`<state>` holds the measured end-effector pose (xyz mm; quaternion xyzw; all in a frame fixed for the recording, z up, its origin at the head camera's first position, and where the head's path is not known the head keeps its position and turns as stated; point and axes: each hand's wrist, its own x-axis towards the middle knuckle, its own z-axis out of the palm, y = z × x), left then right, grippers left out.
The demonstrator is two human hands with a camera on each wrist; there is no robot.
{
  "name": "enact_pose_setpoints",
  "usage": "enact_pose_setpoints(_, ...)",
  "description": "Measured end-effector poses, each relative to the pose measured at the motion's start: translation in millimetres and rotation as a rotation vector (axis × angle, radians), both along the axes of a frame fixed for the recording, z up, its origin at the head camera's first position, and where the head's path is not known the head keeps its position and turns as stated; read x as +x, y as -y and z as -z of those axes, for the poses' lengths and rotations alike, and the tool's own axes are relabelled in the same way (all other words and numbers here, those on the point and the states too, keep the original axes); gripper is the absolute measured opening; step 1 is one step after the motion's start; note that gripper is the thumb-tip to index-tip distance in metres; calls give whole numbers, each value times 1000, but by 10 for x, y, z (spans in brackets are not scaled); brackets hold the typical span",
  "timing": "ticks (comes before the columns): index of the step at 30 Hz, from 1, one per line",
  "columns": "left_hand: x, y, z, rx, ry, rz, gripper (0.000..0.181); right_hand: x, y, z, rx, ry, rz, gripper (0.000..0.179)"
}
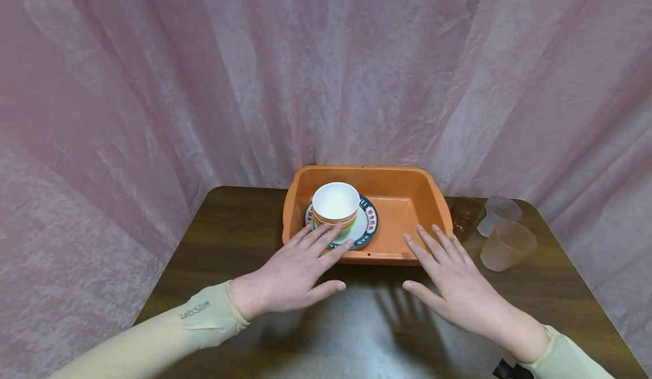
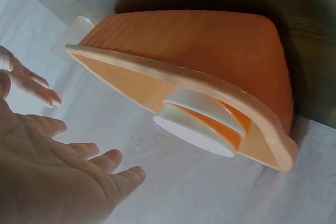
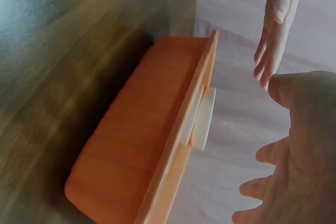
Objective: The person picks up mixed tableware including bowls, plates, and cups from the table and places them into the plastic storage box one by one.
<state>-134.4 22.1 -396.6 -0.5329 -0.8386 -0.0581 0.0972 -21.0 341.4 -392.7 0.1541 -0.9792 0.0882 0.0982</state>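
Observation:
An orange plastic basin (image 1: 364,172) stands at the back of the table. On its left side lies a plate (image 1: 371,220) with a dark patterned rim, and on the plate sits a stack of white bowls (image 1: 336,201) with coloured stripes. My left hand (image 1: 295,277) is held out palm down, fingers spread, its fingertips overlapping the basin's front left edge in the head view. In the left wrist view that hand (image 2: 58,166) is apart from the basin. Equally spread and holding nothing, my right hand (image 1: 455,285) is over the table before the basin's right front corner.
Right of the basin stand three tumblers: a brown one (image 1: 466,219), a clear frosted one (image 1: 500,214) and a pinkish one (image 1: 508,246). The dark wooden table (image 1: 239,220) backs onto a pink curtain (image 1: 326,73).

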Motion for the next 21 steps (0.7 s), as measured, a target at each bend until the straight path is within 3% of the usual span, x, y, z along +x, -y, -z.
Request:
enact_pose_setpoints(12, 84, -238, 23, -12, 0, 44, 72, 82, -155, 2, -37, -54, 32, 79)
enact_pose_setpoints(21, 193, -475, 58, -51, -6, 80, 73, 166, -458, -15, -184, -58, 141, 81)
